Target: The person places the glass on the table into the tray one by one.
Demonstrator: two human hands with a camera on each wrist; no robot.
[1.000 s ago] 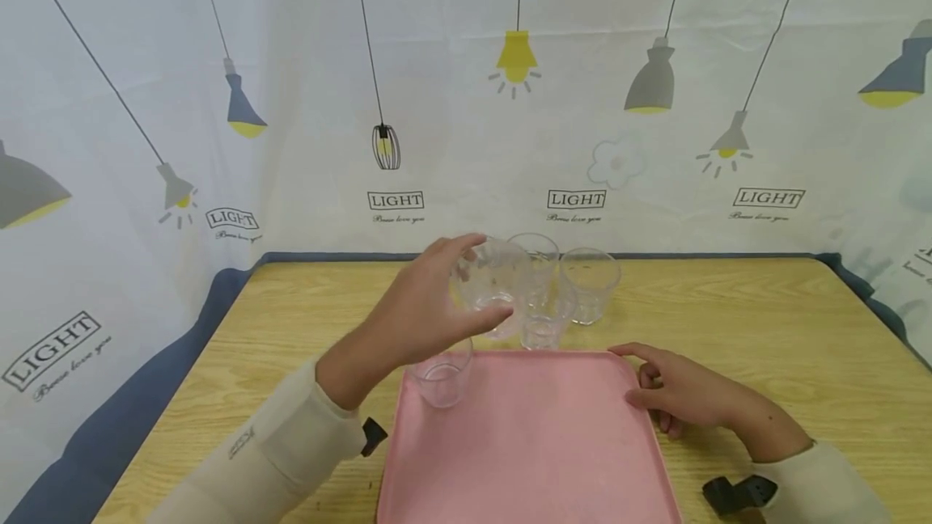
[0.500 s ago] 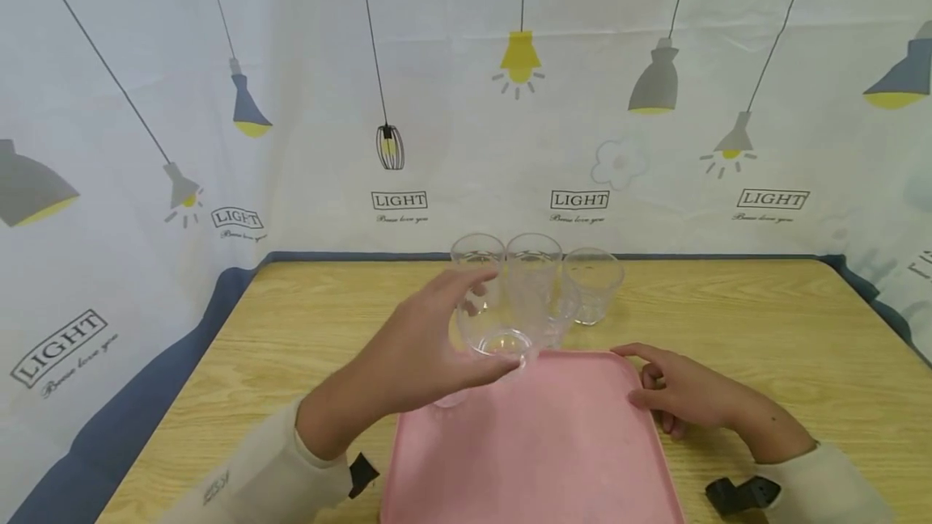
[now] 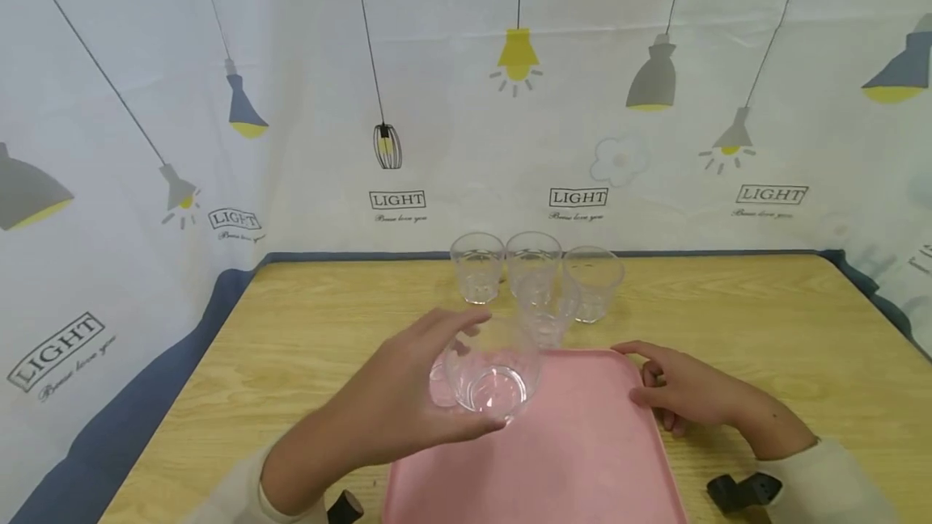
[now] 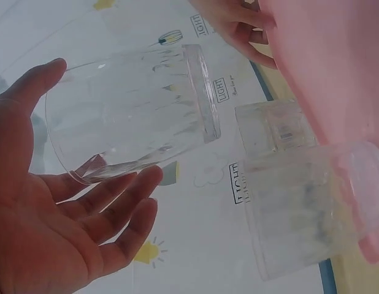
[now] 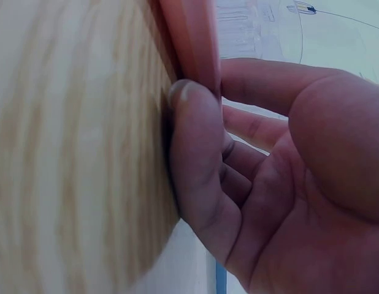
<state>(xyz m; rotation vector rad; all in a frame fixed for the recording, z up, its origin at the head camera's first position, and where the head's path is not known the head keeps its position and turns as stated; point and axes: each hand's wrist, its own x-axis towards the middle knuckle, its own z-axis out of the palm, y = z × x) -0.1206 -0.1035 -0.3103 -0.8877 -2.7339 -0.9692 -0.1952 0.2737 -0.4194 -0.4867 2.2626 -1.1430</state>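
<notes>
Wooden surface [image 3: 764, 322], pink tray [image 3: 568, 443] on it; now the left hand [image 3: 389, 399] grips a cup [image 3: 495, 378] above the tray's far left part, the right hand [image 3: 688, 388] pinches its far right corner, four more cups [image 3: 535, 269] just beyond!

Head view: soft, even, moderately bright light
Pink square tray [image 3: 575, 451]: faint shadow near the person's left hand [image 3: 386, 395]
Clear tapered tumbler [image 3: 495, 374]: bright glints around its base
Left wrist view: hazy, low contrast
Pale wood-grain tabletop [image 5: 73, 153]: blurred, bluish in right wrist view

Boxed "LIGHT" lettering [image 3: 396, 200] on white backdrop [image 3: 451, 103], script [image 3: 400, 218] beneath ending "love you"
</notes>
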